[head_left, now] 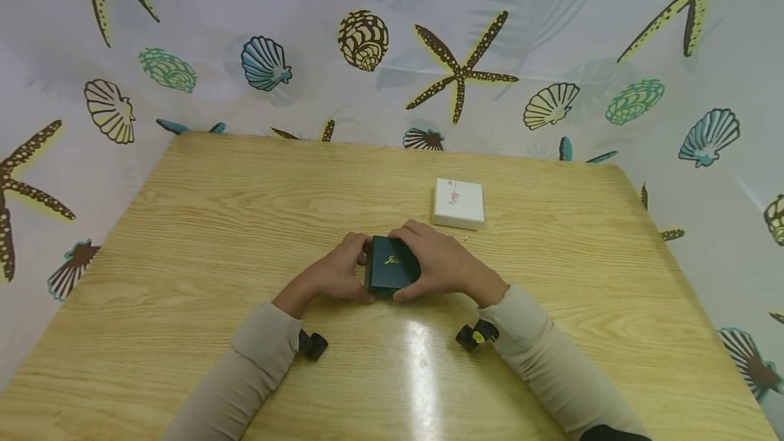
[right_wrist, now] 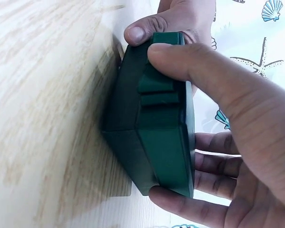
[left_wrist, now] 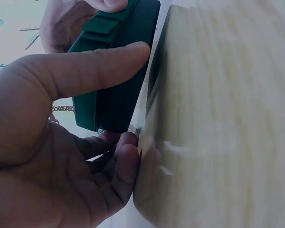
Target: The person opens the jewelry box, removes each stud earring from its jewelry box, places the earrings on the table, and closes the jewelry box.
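- One pale wood-grain table point(head_left: 245, 189), rounded at the corners, bearing every item I logged from my remote station.
- One left hand point(head_left: 335, 272), cuffed in a beige sleeve point(head_left: 269, 332): fingers grasping the green box, thumb along its near side, the other fingers curled about its left end.
- One dark green square gift box point(head_left: 384, 265) with gold script on top and a green ribbon bow point(right_wrist: 156, 85) on its near side: located mid-table between both hands, lid on, no gap that I could make out. Whether its base touched the wood I could not tell.
- One right hand point(head_left: 442, 260): likewise grasping the box, thumb on the bow, fingers around the far and right sides.
- One square white box with a pink floral print point(head_left: 458, 204): beyond the right hand, lidded, unheld.
- One tiny shiny item point(head_left: 465, 238): just before the white box, too small for me to identify.
- Progress, as I judged it: grip secured by both hands, done. Opening the green box, if intended, remained undone; the tiny item lay outside both boxes.
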### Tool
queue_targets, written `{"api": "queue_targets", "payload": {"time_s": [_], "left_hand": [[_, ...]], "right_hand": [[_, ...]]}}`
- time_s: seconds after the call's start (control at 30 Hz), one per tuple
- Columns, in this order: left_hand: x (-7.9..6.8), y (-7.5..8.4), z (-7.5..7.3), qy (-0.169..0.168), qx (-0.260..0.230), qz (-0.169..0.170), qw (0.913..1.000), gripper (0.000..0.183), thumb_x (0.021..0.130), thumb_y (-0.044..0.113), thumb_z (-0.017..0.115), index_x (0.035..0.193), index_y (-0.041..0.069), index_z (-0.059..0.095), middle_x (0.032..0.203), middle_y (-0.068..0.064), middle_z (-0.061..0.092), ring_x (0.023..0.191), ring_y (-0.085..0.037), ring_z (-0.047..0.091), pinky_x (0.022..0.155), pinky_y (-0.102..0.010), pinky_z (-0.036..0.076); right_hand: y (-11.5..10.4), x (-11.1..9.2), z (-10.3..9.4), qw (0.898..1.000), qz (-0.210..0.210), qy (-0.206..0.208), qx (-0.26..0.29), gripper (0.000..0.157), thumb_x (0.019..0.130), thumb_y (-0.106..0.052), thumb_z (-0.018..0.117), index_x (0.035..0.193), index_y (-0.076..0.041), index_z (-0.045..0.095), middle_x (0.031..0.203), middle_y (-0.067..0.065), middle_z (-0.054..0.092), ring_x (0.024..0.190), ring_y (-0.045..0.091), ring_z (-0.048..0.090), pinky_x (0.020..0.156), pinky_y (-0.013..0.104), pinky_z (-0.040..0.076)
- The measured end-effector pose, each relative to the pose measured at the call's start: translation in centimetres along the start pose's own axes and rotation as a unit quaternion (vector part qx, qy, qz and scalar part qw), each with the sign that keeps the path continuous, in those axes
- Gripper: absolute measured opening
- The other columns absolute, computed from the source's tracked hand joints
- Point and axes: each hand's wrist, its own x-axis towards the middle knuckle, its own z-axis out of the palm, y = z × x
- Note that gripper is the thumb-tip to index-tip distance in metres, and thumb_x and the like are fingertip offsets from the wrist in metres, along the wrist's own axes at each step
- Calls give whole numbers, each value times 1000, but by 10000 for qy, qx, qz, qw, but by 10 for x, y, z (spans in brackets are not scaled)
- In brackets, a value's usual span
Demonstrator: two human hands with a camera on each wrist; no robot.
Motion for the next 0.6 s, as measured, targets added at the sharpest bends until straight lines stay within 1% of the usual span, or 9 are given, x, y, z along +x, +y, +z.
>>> {"api": "queue_targets", "payload": {"time_s": [0.23, 0.4, 0.6], "left_hand": [[0, -2, 1, 32, -21, -6, 10000, 83, 63, 11, 86, 130, 6, 37, 126, -11, 38, 108, -24, 45, 96, -40, 42], [0, -3, 1, 69, -65, -54, 9999, 84, 63, 11, 86, 130, 5, 36, 125, -11, 37, 108, -24, 44, 95, -40, 42], [-3, -1, -2, -7, -308, 11, 9995, 90, 62, 7, 85, 134, 4, 31, 127, -13, 34, 108, -25, 42, 93, -38, 41]], "right_hand": [[-2, 0, -2, 10000, 15, -27, -6, 91, 59, -57, 81, 132, -15, 47, 118, -2, 50, 97, 11, 51, 82, 31, 50], [-2, 1, -8, 9999, -37, -121, 118, 90, 60, -55, 81, 133, -15, 47, 119, -2, 50, 99, 12, 53, 86, 32, 49], [0, 3, -15, 9992, 5, -331, 203, 92, 62, -58, 79, 137, -16, 43, 123, -2, 49, 102, 12, 53, 89, 33, 49]]}}
